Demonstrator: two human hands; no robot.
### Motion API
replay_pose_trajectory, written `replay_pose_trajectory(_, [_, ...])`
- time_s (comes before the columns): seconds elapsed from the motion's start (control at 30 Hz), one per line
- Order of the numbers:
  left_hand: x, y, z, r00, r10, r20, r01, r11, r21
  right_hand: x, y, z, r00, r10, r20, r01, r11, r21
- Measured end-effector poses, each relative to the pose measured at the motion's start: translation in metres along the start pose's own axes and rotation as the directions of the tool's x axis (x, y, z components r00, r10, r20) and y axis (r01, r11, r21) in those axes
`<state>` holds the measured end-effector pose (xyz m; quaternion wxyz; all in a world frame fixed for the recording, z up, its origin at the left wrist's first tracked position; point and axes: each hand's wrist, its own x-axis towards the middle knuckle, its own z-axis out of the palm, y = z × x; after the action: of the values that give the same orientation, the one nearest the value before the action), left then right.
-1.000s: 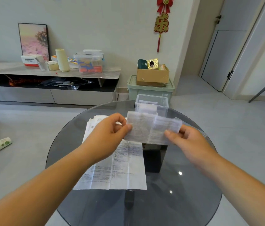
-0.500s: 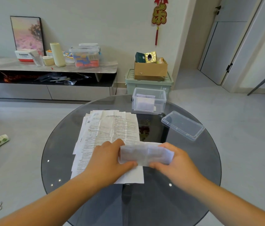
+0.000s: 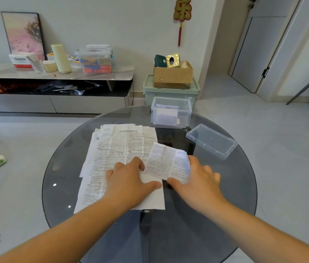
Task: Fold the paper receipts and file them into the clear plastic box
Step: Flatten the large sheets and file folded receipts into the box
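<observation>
Pressing flat with straight fingers at mid-frame, the left grip (image 3: pixel 130 179) pins the loose stack of unfolded white printed receipts (image 3: pixel 119 145), apparently to steady it against the small folded white receipt (image 3: pixel 166 162) lying on top. The right grip (image 3: pixel 197 179) covers that receipt's right end, too blurred to tell whether it pinches or only presses the crease. Farther up the round smoked-glass worktop (image 3: pixel 225 186), the shallow clear plastic lid (image 3: pixel 211 140) lies off beside the clear plastic box (image 3: pixel 185 115), so this slip can probably join those already inside.
</observation>
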<state>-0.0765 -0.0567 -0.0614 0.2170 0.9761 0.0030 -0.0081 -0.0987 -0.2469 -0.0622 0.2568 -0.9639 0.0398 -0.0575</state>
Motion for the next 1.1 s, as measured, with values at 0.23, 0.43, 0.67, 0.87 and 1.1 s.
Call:
replay_pose_trajectory(0.23, [-0.001,0.003,0.0,0.972,0.179,-0.149,-0.171,0.983,0.065,0.011,0.006,-0.001,1.0,0.003,0.01,-0.003,1.0,0.0])
replay_pose_trajectory(0.43, [-0.006,-0.005,0.01,0.812,0.583,-0.033,-0.577,0.81,0.104,0.017,0.011,-0.002,0.999,-0.029,0.04,0.026,0.998,0.058])
replay_pose_trajectory(0.67, [0.01,0.01,0.005,0.958,0.284,-0.035,-0.285,0.959,-0.013,0.011,0.002,0.0,1.0,-0.006,0.014,0.007,0.999,-0.051])
replay_pose_trajectory(0.87, [0.022,0.019,0.0,0.991,0.105,0.083,-0.106,0.994,0.006,0.012,-0.004,-0.011,0.988,0.147,0.048,-0.137,0.976,-0.167])
replay_pose_trajectory(1.1, [0.027,0.023,-0.021,0.962,0.047,0.269,-0.012,0.991,-0.134,0.019,0.012,-0.035,0.94,0.279,0.195,-0.244,0.952,-0.185])
